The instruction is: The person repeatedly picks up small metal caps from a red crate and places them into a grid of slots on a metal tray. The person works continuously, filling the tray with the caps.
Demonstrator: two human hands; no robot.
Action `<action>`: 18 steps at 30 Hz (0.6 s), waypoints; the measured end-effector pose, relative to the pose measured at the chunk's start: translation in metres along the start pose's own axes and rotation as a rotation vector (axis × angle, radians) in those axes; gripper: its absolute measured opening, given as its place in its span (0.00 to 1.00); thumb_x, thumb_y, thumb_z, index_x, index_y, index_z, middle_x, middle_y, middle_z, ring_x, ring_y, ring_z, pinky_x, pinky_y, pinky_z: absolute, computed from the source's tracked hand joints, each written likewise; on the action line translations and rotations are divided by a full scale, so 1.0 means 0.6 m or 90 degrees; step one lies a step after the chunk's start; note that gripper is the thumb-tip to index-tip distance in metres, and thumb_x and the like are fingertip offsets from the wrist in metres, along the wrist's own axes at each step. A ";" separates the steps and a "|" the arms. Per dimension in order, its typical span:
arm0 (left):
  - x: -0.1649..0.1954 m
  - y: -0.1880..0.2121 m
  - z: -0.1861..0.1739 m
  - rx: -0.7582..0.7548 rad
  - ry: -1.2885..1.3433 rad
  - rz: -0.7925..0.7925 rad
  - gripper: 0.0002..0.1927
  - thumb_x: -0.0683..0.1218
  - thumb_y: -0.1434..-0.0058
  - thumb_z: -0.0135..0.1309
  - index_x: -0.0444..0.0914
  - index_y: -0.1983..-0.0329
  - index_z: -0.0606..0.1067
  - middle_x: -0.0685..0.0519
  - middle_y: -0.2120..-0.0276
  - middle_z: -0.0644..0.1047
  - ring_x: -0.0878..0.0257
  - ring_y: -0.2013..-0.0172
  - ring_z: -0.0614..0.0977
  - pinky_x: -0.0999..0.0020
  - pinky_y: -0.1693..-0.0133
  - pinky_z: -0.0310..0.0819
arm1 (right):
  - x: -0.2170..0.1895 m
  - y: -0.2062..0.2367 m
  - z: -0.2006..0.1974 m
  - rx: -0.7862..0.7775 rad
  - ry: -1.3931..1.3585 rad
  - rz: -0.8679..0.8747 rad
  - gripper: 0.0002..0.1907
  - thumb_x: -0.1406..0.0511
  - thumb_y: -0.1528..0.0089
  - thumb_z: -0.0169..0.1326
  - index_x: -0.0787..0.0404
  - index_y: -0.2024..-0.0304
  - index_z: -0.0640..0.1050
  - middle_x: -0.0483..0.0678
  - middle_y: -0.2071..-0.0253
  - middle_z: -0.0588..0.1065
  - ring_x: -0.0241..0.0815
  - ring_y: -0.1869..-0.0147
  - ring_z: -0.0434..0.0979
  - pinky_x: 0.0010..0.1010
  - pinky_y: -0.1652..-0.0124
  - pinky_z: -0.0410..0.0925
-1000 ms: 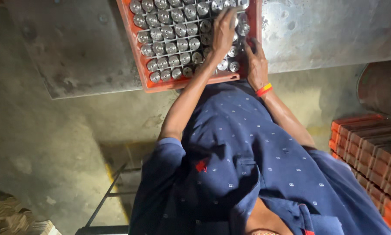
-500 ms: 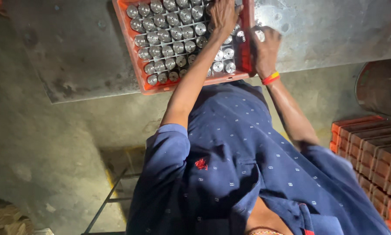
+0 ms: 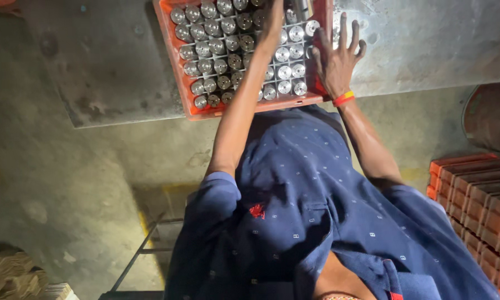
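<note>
An orange plastic crate (image 3: 194,108) full of several upright shiny metal cylinders (image 3: 284,71) stands on a grey metal table. My left hand (image 3: 273,22) reaches over the parts to the far middle of the crate. Its fingers are cut off by the top edge, next to a taller shiny cylinder (image 3: 302,8). Whether it grips that piece is unclear. My right hand (image 3: 336,61), with an orange wristband, lies flat with its fingers spread on the crate's right rim, holding nothing. My blue dotted shirt fills the lower middle.
The grey table top (image 3: 422,44) runs left and right of the crate. Stacked orange crates (image 3: 478,205) stand at the lower right beside a dark round object (image 3: 491,119). A dark metal frame (image 3: 144,250) stands on the concrete floor at the lower left.
My right hand has slid from the crate's near right corner up along its right rim and spread its fingers. My left hand has reached farther across the parts.
</note>
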State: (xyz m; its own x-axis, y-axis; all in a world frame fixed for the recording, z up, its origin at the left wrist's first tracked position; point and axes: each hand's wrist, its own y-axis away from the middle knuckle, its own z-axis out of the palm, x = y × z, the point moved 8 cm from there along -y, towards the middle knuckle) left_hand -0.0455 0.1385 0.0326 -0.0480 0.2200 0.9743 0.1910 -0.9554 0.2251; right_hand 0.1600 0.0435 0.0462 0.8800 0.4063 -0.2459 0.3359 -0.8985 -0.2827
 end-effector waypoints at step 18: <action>0.006 0.135 0.027 0.082 -0.345 0.342 0.18 0.45 0.27 0.55 0.50 0.35 0.74 0.54 0.34 0.71 0.59 0.48 0.86 0.75 0.59 0.84 | 0.018 0.021 -0.003 -0.027 -0.197 0.113 0.21 0.61 0.27 0.59 0.55 0.32 0.74 0.59 0.27 0.61 0.58 0.22 0.58 0.52 0.29 0.50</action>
State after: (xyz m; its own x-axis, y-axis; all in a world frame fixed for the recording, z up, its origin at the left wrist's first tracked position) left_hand -0.0143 0.0650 0.0544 0.5636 -0.1692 0.8085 0.1667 -0.9353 -0.3120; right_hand 0.1745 0.0365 0.0420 0.7844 0.2683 -0.5593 0.2065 -0.9631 -0.1725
